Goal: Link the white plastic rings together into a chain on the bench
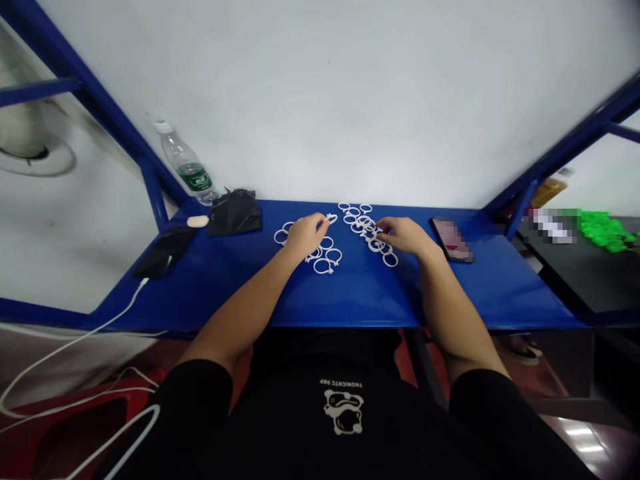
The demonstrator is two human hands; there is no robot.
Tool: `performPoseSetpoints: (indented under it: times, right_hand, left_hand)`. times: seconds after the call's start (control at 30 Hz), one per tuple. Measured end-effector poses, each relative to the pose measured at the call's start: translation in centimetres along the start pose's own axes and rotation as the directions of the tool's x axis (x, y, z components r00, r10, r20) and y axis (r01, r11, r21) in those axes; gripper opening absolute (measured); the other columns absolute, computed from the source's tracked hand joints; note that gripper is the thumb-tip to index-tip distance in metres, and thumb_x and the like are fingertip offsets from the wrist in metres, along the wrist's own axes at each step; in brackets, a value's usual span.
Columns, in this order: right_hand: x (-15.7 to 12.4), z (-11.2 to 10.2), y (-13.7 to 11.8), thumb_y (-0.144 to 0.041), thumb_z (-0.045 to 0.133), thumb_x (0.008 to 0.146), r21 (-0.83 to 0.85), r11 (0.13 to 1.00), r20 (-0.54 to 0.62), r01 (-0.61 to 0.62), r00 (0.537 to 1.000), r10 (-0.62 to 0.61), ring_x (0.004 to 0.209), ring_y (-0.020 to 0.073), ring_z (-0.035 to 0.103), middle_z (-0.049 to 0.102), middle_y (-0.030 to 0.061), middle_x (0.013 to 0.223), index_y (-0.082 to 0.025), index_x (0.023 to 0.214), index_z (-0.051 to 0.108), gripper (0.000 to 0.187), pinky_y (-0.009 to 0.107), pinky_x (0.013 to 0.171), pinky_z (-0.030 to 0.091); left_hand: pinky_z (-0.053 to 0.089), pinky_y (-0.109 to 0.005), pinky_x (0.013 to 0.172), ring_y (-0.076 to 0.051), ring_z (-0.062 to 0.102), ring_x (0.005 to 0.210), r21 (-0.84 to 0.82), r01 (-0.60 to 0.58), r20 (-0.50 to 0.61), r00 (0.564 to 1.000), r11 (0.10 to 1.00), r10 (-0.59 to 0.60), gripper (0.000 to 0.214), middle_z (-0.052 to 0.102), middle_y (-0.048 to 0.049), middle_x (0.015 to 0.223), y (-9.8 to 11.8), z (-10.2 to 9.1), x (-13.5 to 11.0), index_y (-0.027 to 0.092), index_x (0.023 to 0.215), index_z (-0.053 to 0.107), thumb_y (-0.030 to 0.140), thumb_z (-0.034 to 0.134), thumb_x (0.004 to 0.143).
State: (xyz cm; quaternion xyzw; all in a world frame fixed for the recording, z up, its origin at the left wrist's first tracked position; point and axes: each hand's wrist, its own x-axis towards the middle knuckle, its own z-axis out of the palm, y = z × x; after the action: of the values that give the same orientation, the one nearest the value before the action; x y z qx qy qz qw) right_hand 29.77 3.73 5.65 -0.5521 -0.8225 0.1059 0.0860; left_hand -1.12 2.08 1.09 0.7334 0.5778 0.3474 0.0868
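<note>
My left hand (305, 235) pinches a white plastic ring (332, 219) with a small clasp-like tab between thumb and fingertips. Below and around that hand lies a loose group of similar white rings (323, 267), some partly covered by it. My right hand (404, 235) is at the edge of a second, denser heap of white rings (354, 228). Its thumb and forefinger close around a ring there, though the fingertips partly blend into the overlapping rings.
On the blue table (350, 300) are a phone (451, 239) at right, a black pouch-like item (235, 212), a water bottle (193, 172) against the wall, and a dark device (165, 252) with a white cable (115, 319). Green pieces (607, 230) lie on a black surface farther right.
</note>
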Motion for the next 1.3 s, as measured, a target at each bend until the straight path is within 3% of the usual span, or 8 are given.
performPoseSetpoints:
  times: [0.13, 0.2, 0.4, 0.6, 0.83, 1.07, 1.17, 1.3]
  right_hand:
    - [0.3, 0.9, -0.7, -0.041, 0.069, 0.094, -0.008, 1.000, 0.069, -0.014, 0.997, 0.015, 0.090, 0.0256, 0.075, 0.083, 0.0071, 0.104, -0.025, 0.129, 0.079, 0.040, 0.036, 0.075, 0.051]
    - [0.6, 1.7, -1.0, -0.040, 0.070, 0.092, -0.022, 1.000, 0.073, -0.004, 0.997, 0.006, 0.087, 0.0253, 0.074, 0.083, 0.0071, 0.100, -0.026, 0.124, 0.081, 0.037, 0.036, 0.073, 0.051]
    - [1.3, 3.4, -1.1, -0.023, 0.068, 0.087, -0.067, 0.990, 0.032, 0.123, 0.992, -0.121, 0.086, 0.0264, 0.074, 0.082, 0.0084, 0.096, -0.025, 0.103, 0.085, 0.024, 0.037, 0.072, 0.054]
    - [1.1, 2.9, -1.6, -0.017, 0.060, 0.088, 0.018, 0.988, -0.093, 0.151, 0.985, -0.149, 0.092, 0.0264, 0.074, 0.082, 0.0093, 0.107, -0.023, 0.120, 0.083, 0.039, 0.039, 0.082, 0.057]
    - [0.9, 2.5, -2.1, -0.026, 0.055, 0.096, 0.108, 0.974, -0.300, 0.199, 0.940, -0.159, 0.095, 0.0267, 0.070, 0.078, 0.0145, 0.111, -0.015, 0.129, 0.078, 0.042, 0.040, 0.088, 0.054]
    - [0.6, 2.5, -2.5, -0.034, 0.055, 0.098, 0.259, 0.955, -0.374, 0.143, 0.927, -0.037, 0.058, 0.0181, 0.056, 0.067, 0.0009, 0.064, -0.017, 0.118, 0.081, 0.038, 0.034, 0.068, 0.045]
    - [0.8, 2.9, -2.7, -0.035, 0.058, 0.095, 0.388, 0.911, -0.401, 0.141, 0.916, 0.028, 0.056, 0.0163, 0.055, 0.071, 0.0015, 0.068, -0.017, 0.114, 0.081, 0.035, 0.033, 0.066, 0.046]
    - [1.4, 3.8, -2.6, -0.045, 0.067, 0.093, 0.528, 0.837, -0.397, 0.141, 0.912, 0.097, 0.070, 0.0188, 0.065, 0.080, 0.0056, 0.088, -0.018, 0.116, 0.081, 0.037, 0.035, 0.071, 0.054]
  left_hand:
    - [0.054, -0.033, 0.085, -0.020, 0.072, 0.097, -0.097, -0.120, -0.074, 0.991, 0.988, 0.113, 0.027, 0.079, -0.0055, 0.108, 0.0, 0.3, -0.1, 0.021, 0.077, 0.070, 0.033, 0.074, 0.101]
    - [0.055, -0.033, 0.085, -0.019, 0.072, 0.094, -0.099, -0.134, -0.081, 0.989, 0.986, 0.126, 0.030, 0.079, -0.0055, 0.105, 0.2, 0.1, -0.3, 0.021, 0.076, 0.070, 0.034, 0.072, 0.103]
    - [0.058, -0.036, 0.090, -0.021, 0.076, 0.097, -0.095, -0.054, 0.060, 0.996, 0.994, 0.059, 0.024, 0.083, -0.0060, 0.101, 1.1, -0.4, -0.7, 0.026, 0.126, 0.080, 0.030, 0.064, 0.108]
    - [0.058, -0.036, 0.091, -0.021, 0.076, 0.093, -0.124, -0.044, 0.043, 0.998, 0.991, 0.050, 0.040, 0.084, -0.0065, 0.104, 1.4, -0.5, -0.8, 0.025, 0.145, 0.072, 0.024, 0.060, 0.106]
    - [0.051, -0.032, 0.072, -0.015, 0.058, 0.060, -0.199, -0.054, 0.066, 0.996, 0.979, 0.068, 0.031, 0.067, 0.0022, 0.067, 1.2, -0.4, -1.0, 0.022, 0.114, 0.077, 0.012, 0.057, 0.093]
    - [0.047, -0.031, 0.062, -0.014, 0.048, 0.058, -0.406, 0.020, 0.121, 0.992, 0.914, 0.032, 0.019, 0.052, 0.0033, 0.064, 1.4, -0.3, -1.1, 0.024, 0.097, 0.061, 0.010, 0.055, 0.085]
    - [0.045, -0.030, 0.059, -0.013, 0.048, 0.058, -0.477, 0.058, 0.125, 0.992, 0.877, 0.002, 0.013, 0.051, 0.0029, 0.066, 1.5, -0.1, -0.9, 0.024, 0.095, 0.058, 0.013, 0.059, 0.087]
    - [0.045, -0.028, 0.058, -0.011, 0.050, 0.060, -0.496, 0.064, 0.082, 0.996, 0.866, -0.026, 0.006, 0.059, 0.0006, 0.073, 1.2, 0.7, -0.6, 0.023, 0.098, 0.061, 0.024, 0.065, 0.095]
